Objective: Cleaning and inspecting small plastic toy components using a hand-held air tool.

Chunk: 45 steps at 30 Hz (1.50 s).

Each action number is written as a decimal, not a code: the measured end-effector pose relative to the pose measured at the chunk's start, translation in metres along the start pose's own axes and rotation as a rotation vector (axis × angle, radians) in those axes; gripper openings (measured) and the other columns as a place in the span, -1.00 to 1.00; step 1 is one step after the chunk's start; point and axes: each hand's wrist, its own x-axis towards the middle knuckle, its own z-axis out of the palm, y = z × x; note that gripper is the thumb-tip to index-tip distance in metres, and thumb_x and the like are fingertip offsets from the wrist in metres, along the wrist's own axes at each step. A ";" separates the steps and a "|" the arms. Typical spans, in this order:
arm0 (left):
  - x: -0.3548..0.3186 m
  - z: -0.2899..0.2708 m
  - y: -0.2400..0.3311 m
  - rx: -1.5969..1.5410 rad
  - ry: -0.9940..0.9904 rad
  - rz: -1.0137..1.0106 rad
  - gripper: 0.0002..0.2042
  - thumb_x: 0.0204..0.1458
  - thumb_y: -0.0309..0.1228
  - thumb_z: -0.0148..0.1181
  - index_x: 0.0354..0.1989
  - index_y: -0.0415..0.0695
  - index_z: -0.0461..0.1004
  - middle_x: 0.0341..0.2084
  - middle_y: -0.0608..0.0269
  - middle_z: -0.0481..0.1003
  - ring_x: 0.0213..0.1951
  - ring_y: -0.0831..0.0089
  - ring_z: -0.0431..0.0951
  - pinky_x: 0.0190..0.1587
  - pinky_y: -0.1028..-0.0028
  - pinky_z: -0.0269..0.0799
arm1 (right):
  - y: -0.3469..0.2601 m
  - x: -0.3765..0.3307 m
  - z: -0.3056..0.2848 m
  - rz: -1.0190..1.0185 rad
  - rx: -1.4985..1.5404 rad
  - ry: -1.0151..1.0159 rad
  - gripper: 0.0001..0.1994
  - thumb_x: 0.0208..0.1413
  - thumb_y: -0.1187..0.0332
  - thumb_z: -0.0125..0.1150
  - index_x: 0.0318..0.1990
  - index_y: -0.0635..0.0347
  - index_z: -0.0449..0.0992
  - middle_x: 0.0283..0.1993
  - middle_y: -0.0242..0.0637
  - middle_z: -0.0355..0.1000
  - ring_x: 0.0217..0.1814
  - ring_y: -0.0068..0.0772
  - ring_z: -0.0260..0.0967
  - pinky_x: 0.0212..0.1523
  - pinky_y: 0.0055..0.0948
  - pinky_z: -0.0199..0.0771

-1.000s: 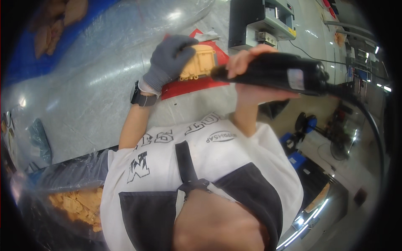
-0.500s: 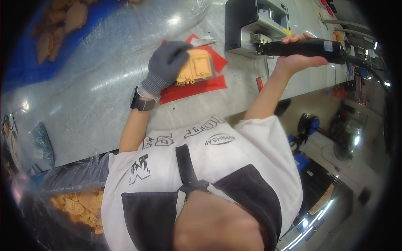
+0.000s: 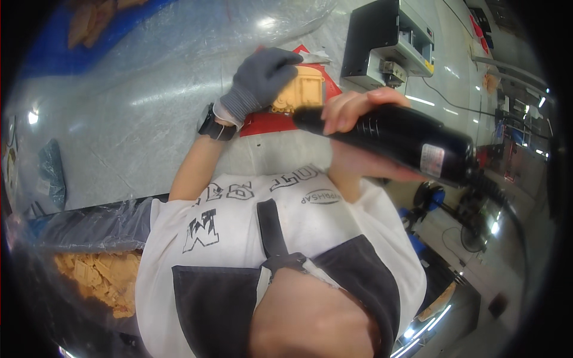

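My left hand, in a grey knitted glove, is closed on the left side of an orange plastic housing. The housing lies on a red mat on the table. My bare right hand grips a thick black electric screwdriver with a cord at its rear. Its narrow front end points left, at the near edge of the housing. From this view I cannot tell whether the tip touches it.
A black and grey screw feeder stands beyond the mat to the right. Clear plastic film and a blue sheet with orange parts lie at the far left. A lined bin of orange parts sits at my lower left.
My right hand has brought the electric screwdriver from the screw feeder left and nearer, to the housing. My left hand still holds the housing. The whole view has shifted slightly.
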 end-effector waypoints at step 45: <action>-0.001 0.003 0.002 -0.073 0.020 -0.089 -0.74 -0.09 -0.37 0.02 -0.19 -0.15 0.41 -0.41 0.15 0.46 -0.33 0.28 0.46 -0.23 0.42 0.34 | -0.046 0.058 -0.132 -0.146 -0.748 0.744 -0.19 -0.14 -0.45 -0.44 -0.32 0.28 0.24 -0.72 -0.26 0.19 -0.72 -0.42 0.14 -0.66 -0.49 0.25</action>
